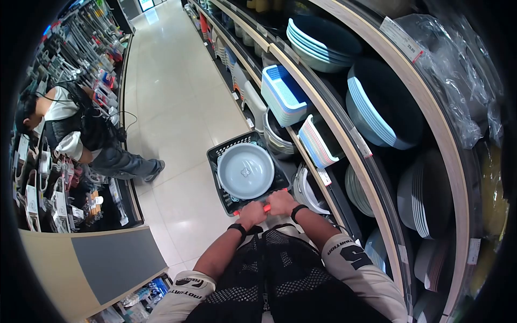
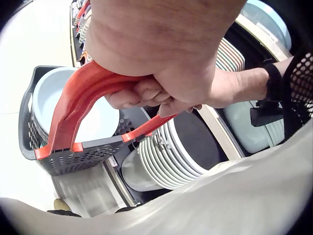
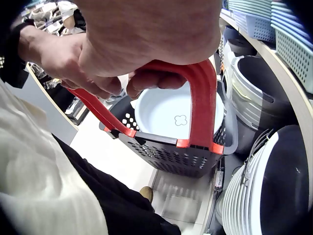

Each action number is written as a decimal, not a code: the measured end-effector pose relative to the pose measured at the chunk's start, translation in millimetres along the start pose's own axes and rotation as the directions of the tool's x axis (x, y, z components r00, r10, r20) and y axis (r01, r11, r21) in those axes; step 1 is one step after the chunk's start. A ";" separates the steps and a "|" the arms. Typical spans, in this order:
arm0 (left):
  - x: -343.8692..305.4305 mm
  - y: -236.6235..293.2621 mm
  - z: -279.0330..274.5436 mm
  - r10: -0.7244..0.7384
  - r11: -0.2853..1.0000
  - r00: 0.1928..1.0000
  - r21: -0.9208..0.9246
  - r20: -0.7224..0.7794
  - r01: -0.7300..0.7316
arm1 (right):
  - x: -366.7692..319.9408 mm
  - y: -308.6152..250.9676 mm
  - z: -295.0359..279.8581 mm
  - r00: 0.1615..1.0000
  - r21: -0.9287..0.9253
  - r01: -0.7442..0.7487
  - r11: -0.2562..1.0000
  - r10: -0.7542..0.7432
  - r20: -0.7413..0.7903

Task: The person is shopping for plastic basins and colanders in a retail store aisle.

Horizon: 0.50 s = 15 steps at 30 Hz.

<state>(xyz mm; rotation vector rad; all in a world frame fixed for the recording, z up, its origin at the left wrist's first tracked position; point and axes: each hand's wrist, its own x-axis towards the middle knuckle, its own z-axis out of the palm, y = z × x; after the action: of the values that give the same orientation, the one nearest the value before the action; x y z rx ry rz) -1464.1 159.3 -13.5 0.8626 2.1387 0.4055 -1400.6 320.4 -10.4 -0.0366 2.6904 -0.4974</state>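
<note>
Both hands hold the red carrying handle of a black perforated shopping basket (image 3: 171, 155) in front of the body. My left hand (image 1: 251, 214) curls its fingers round the handle (image 2: 71, 105), and my right hand (image 1: 281, 203) grips it close beside. Inside the basket sits a round pale blue-grey basin (image 1: 245, 185), open side up, with a small flower-shaped mark on its bottom. It fills most of the basket's width. In the left wrist view, the left hand partly hides the right one.
Shelves on the right carry stacked light blue basins (image 1: 371, 118), blue rectangular baskets (image 1: 284, 102) and wash basins (image 3: 239, 196). A person (image 1: 81, 129) bends at the left shelves among hanging goods. A tan and grey panel (image 1: 116, 264) stands at lower left. The tiled aisle (image 1: 172, 81) runs ahead.
</note>
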 end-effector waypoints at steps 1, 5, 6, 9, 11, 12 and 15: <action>1.5 -2.3 -1.1 0.007 1.000 1.000 -0.005 0.000 -0.007 | 1.7 -0.7 -1.1 1.000 -0.002 -0.002 1.000 0.002 0.002; 0.9 -3.0 -14.4 0.036 0.999 0.999 -0.024 0.010 -0.036 | 6.2 -3.3 -8.1 1.000 -0.012 -0.028 1.000 0.028 0.012; 3.3 -5.1 -14.6 0.040 0.999 0.999 -0.025 0.012 -0.040 | 6.9 -4.2 -9.3 0.999 -0.010 -0.036 0.999 0.036 0.015; 7.6 -8.1 -17.6 0.047 0.999 0.997 0.001 0.057 -0.047 | 10.4 -5.1 -11.6 0.999 -0.020 -0.043 0.999 0.043 0.025; 7.4 -6.7 -22.3 0.031 1.000 0.998 -0.003 0.045 -0.031 | 13.8 -3.2 -9.7 0.999 -0.018 -0.043 0.999 0.044 0.017; 6.9 -6.0 -25.0 0.034 0.999 0.998 -0.003 0.049 -0.034 | 15.3 -2.6 -8.7 0.999 -0.019 -0.040 0.999 0.040 0.009; 6.7 -5.7 -30.0 0.024 1.000 0.998 -0.012 0.052 -0.023 | 18.6 -2.0 -6.2 0.999 -0.030 -0.042 0.999 0.041 -0.013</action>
<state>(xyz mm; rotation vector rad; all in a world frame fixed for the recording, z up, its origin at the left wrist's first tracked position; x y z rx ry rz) -1492.7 159.8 -0.9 0.8834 2.0781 0.4017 -1420.3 318.9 -11.5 0.0137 2.7050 -0.4454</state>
